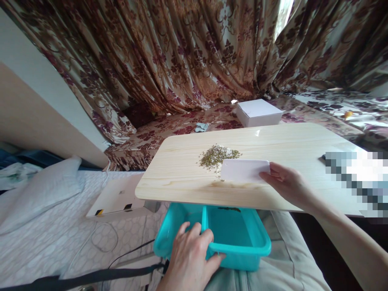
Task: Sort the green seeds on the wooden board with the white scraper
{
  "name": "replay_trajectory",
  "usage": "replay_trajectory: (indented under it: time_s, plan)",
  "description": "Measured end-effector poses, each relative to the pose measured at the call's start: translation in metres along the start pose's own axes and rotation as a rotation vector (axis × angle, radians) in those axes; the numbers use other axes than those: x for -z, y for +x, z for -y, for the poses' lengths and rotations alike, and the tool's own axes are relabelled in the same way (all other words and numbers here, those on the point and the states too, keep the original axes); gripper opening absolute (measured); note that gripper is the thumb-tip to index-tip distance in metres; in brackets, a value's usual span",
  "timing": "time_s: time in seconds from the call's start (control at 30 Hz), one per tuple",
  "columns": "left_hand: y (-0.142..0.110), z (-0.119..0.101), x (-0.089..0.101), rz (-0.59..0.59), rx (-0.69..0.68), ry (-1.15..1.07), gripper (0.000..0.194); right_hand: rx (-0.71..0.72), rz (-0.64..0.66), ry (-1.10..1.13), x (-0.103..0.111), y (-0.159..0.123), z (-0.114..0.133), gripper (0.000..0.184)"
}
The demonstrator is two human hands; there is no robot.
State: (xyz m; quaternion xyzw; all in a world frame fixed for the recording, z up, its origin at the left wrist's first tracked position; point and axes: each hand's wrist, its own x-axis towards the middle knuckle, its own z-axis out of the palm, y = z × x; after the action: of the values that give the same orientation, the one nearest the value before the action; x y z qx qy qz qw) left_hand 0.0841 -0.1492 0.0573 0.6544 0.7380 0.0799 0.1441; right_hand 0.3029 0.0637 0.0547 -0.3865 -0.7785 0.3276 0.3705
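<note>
My right hand (286, 182) pinches one end of a flat white plastic scraper (245, 169), tilted on the tabletop. Its far end touches a loose heap of small green-brown grains (214, 155) mixed with some white ones; the exact kind is too small to tell. Below the near edge of the table, my left hand (192, 250) has its fingers curled over the front rim of a turquoise two-compartment bin (242, 250), thumb outside. Some dark grains (229, 209) lie at the back of the right compartment. The bin rests on my lap, partly beneath the table.
The light wooden table (176, 182) has rounded corners. A pixelated object (360, 182) stands at its right end. Behind it are a white box (259, 112) and a pale cloth (201, 127). At left, a white board (118, 198), cables and a pillow (45, 190) lie on the bed.
</note>
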Motion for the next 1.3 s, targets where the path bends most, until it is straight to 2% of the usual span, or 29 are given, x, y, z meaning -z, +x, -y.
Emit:
replay_trajectory:
  time_s: [0.13, 0.27, 0.37, 0.53, 0.63, 0.83, 0.93, 1.03, 1.3]
  plan:
    - [0.0, 0.001, -0.001, -0.012, -0.003, -0.014, 0.012, -0.027, 0.004, 0.07, 0.0, -0.003, 0.004, 0.017]
    - [-0.002, 0.001, -0.001, -0.02, 0.002, -0.031, 0.012, -0.04, -0.016, 0.043, -0.002, -0.006, 0.002, 0.018]
    - [-0.003, 0.0, 0.001, -0.018, -0.006, -0.025, 0.011, -0.05, 0.015, 0.122, -0.001, -0.009, 0.001, 0.021]
    - [-0.001, -0.001, 0.001, -0.034, -0.025, -0.01, 0.012, -0.071, -0.062, 0.242, -0.005, -0.015, -0.001, 0.029]
    - [-0.001, -0.002, -0.001, -0.05, -0.027, -0.012, 0.012, -0.077, -0.035, 0.285, -0.011, -0.02, 0.0, 0.03]
    - [-0.004, -0.003, -0.001, -0.073, -0.02, -0.037, 0.009, -0.092, -0.062, 0.239, -0.016, -0.029, 0.004, 0.027]
    - [-0.004, -0.004, 0.0, -0.049, 0.0, -0.067, 0.014, -0.096, -0.078, 0.227, -0.016, -0.03, 0.003, 0.025]
    - [-0.003, -0.004, 0.0, -0.033, 0.016, -0.083, 0.019, -0.101, -0.059, 0.244, -0.018, -0.027, 0.003, 0.024]
    - [-0.001, -0.002, -0.001, -0.044, -0.014, -0.089, 0.014, -0.153, -0.003, 0.298, -0.021, -0.023, 0.02, 0.028]
